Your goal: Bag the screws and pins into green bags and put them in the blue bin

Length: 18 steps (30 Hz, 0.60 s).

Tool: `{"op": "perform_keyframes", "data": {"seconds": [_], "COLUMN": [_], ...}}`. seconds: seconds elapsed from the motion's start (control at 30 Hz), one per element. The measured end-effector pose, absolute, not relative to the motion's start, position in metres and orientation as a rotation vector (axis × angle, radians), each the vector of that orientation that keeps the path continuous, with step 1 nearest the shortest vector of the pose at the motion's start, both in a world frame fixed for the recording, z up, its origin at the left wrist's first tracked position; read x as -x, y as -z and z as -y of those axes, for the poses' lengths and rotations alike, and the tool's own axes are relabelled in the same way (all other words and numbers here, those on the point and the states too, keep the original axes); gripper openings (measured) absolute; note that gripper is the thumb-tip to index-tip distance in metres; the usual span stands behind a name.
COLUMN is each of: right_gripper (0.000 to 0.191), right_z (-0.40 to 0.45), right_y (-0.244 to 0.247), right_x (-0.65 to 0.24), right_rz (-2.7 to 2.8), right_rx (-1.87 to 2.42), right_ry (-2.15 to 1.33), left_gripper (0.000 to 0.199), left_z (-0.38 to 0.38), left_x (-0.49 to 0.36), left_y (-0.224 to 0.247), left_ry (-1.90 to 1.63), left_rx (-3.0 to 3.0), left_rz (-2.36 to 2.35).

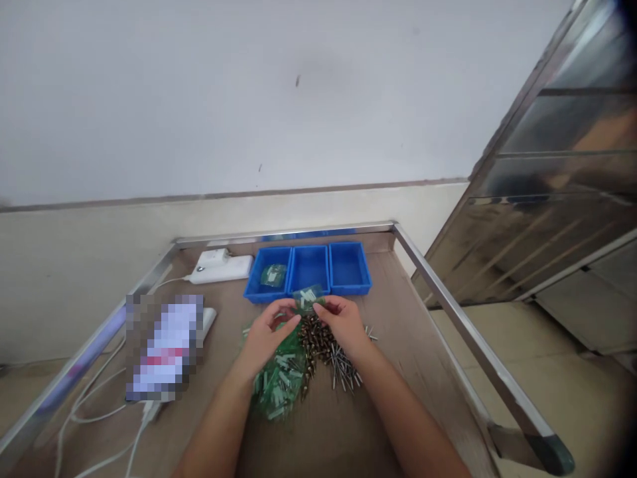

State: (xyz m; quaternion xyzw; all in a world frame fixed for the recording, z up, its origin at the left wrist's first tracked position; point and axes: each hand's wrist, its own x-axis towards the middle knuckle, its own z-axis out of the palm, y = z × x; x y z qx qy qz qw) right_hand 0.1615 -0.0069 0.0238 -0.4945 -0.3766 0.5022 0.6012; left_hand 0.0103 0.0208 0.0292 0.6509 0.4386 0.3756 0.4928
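Note:
A small green-tinted clear plastic bag (307,298) with white pieces inside is held up in front of the blue trays. My right hand (343,322) pinches its right side between thumb and fingers. At the bag's left edge, the fingertips of my left hand (271,335) grip it, the thumb lower down. Beneath my hands lies a heap of brownish metal screw-like parts (316,338). Thin silver pins (344,372) are spread beside it, partly under my right forearm. Left of the heap, a larger green plastic bag (281,385) holds many white pieces.
Three blue trays stand in a row: the left tray (251,292) contains a similar small bag (273,275), beside the middle tray (309,262) and right tray (348,265). A white power strip (223,267), blurred-out phone (166,348) and white cables (94,418) lie left. A metal rail (462,332) edges the table.

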Motion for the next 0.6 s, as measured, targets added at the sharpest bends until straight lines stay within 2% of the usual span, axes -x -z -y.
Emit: {"op": "perform_keyframes", "data": {"seconds": [0.13,0.27,0.6], "right_gripper": [0.018,0.024,0.016], "right_z": [0.017,0.025,0.019], "right_y": [-0.031,-0.037,-0.030], "right_x": [-0.154,-0.147,-0.147], "right_rz": [1.083,1.160,0.721], "right_rx": [1.127,1.181,0.823], "right_ry": [-0.977,-0.862,-1.492], "left_gripper": [0.011,0.010,0.010], "left_z": [-0.022,-0.021,-0.009], "left_x": [0.001,0.006,0.006], "left_y": [-0.036,-0.045,-0.058], "left_ry": [-0.981,-1.113,-1.187], "left_rx": [-1.973,-2.128,-2.152], "left_rz": [-1.058,-1.037,-0.951]}}
